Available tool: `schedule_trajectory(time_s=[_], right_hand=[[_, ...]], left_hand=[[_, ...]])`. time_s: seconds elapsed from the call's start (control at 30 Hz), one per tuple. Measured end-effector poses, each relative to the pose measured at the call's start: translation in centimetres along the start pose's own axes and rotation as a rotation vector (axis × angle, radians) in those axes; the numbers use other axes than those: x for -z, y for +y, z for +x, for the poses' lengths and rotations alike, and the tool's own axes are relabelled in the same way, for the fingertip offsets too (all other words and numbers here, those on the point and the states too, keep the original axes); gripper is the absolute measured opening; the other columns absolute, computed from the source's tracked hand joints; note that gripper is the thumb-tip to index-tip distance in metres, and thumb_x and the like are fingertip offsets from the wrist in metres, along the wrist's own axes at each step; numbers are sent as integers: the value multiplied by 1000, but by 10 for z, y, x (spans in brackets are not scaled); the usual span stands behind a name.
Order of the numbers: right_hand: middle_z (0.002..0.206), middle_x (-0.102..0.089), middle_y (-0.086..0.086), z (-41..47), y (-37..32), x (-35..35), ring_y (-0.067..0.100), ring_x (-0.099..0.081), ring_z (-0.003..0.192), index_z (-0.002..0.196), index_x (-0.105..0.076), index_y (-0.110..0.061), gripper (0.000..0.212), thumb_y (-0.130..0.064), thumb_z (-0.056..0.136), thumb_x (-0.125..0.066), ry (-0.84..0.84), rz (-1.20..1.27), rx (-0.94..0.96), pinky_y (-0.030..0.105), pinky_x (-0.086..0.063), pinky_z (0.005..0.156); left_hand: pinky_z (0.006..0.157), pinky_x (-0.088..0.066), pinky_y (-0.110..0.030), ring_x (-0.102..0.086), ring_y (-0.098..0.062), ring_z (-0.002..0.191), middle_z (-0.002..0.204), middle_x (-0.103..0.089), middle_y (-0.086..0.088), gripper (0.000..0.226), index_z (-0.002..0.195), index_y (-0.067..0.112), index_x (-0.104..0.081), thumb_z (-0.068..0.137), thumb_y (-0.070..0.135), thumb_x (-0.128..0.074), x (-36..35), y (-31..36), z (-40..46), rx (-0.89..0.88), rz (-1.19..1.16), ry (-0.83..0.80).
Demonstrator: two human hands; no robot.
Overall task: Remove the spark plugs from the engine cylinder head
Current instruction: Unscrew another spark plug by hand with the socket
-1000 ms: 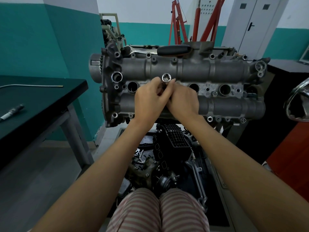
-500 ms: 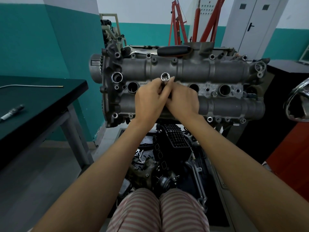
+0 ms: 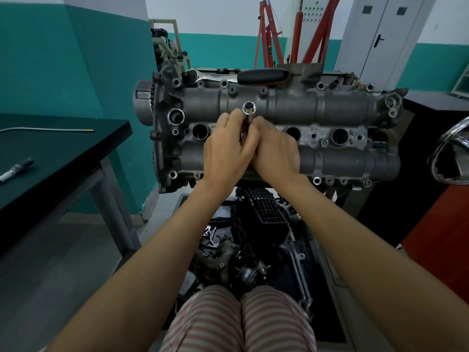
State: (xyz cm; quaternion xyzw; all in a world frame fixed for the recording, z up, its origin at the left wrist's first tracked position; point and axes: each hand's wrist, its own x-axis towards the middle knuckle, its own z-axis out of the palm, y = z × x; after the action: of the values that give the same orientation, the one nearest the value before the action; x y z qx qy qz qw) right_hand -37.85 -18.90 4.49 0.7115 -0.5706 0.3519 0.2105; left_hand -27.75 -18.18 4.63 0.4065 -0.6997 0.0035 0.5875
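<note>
Cylinder head (image 3: 330, 107) faces up; left hand (image 3: 225, 151) and right hand (image 3: 276, 151) both pinch the upright socket tube (image 3: 248, 111).

A spark plug (image 3: 15, 168) and a thin metal rod (image 3: 45, 130) are being carried by the dark table (image 3: 76, 148), well apart.

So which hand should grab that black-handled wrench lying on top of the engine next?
Probably the right hand: the wrench handle lies up on its side. The left hand can keep holding the socket.

Head view looks down, close, perhaps slightly forward.
</note>
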Motion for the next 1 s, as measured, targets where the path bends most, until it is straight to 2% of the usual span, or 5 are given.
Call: schedule_trajectory(time_s=[0.3,0.63,0.77,0.9,1.0], right_hand=[[76,-65,10,6,-6,1,30,-59,70,74,-57,-16,29,-29,92,-38,12,118,-165,31,-27,56],[79,-64,7,3,-3,-5,29,-61,69,95,-46,-11,19,-29,93,-41,-16,34,-56,31,-32,56],[77,-64,11,3,-4,-1,34,-60,67,95,-45,-9,26,-34,91,-43,-13,65,-43,32,-30,54],[78,-65,11,9,-5,1,33,-60,73,78,-50,-14,17,-25,89,-44,-68,67,-88,30,-24,57],[77,-64,9,11,-5,2,30,-59,73,70,-42,-17,20,-16,90,-42,-114,29,-105,29,-21,53]], left_hand=[[47,-30,-31,-30,-13,43,42,-32,5,49,49,11,-35,89,26,-59,-3,0,5,16,-107,68],[50,-31,-19,-40,-12,55,61,-46,-3,31,72,6,-45,88,31,-53,0,2,1,49,-81,-8],[51,-27,-18,-38,-4,51,55,-36,12,34,62,23,-36,91,26,-52,0,1,3,47,-63,-4],[50,-19,-20,-29,-2,43,44,-26,15,53,55,35,-19,89,31,-60,2,5,7,2,-42,29],[48,-22,-18,-27,-10,44,44,-26,12,51,51,27,-26,88,32,-61,3,4,5,-3,-86,35]])
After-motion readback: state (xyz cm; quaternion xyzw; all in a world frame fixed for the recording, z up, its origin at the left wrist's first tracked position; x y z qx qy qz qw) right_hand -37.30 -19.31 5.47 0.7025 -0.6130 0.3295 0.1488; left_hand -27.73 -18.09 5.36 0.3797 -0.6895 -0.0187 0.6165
